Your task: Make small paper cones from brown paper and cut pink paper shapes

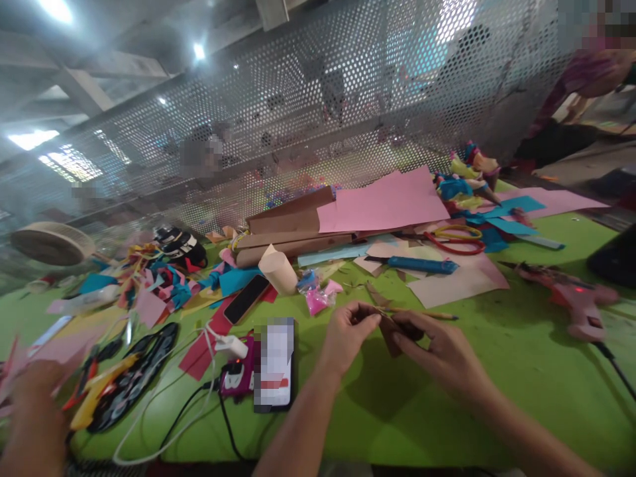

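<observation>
Between my two hands is a small piece of brown paper [390,336], held above the green table. My left hand [350,331] pinches its upper left edge between thumb and fingertips. My right hand [432,338] grips the right side, thumb in front and fingers behind. Just beyond the fingers lie a yellow pencil [422,314] and a brown paper scrap [373,293]. A blue box cutter [422,265] rests farther back on pale paper sheets. Left of my hands, a phone with a lit screen [275,364] leans by a magenta power socket [238,377].
A pink glue gun [579,301] with a cord lies at right. Scissors [457,240], pink sheets [385,202] and brown paper [293,225] lie at the back. A dark phone [247,299], white cable [163,440] and yellow glue gun [102,391] are left, near another person's arm [37,417].
</observation>
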Motion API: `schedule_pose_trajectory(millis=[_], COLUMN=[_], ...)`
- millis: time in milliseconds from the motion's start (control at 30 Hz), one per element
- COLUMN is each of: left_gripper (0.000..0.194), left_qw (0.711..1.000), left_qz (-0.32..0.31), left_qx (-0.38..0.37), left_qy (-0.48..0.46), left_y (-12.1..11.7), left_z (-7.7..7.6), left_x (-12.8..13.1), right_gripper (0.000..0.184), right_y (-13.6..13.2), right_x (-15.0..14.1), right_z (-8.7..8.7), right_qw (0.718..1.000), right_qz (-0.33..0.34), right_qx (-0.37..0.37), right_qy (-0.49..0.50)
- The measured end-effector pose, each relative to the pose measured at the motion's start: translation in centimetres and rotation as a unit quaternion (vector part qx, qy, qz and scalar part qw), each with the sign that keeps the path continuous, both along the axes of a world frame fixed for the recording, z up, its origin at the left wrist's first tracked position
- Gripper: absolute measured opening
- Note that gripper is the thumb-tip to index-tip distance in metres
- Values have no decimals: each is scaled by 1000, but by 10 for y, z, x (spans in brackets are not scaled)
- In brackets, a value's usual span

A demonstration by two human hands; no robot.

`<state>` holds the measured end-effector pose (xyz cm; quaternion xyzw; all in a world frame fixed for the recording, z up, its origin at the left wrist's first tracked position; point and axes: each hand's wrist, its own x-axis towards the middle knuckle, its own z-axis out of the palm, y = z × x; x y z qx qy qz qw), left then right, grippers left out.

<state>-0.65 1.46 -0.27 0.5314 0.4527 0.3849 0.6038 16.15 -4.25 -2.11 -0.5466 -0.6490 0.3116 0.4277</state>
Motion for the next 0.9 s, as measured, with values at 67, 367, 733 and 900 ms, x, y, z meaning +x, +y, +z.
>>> schedule_pose_trajectory(millis=[67,367,733,900], left_gripper=[19,25,36,40], left_qw=[1000,995,984,987], left_qz=[-5,68,101,49], left_qx=[3,-29,-81,-93], left_qy=[-2,-73,-118,-124], left_y=[0,1,4,0], left_z=[1,4,-4,-1], left_x=[0,2,2,3], right_gripper=[20,31,28,16], right_y=[0,1,3,1], right_x=[0,3,4,5], right_z=[0,4,-7,-2], right_qw=[1000,997,972,958], right_qz=[-1,-34,-105,-132], right_qx=[1,5,202,244], right_qy=[-1,63,-61,-65])
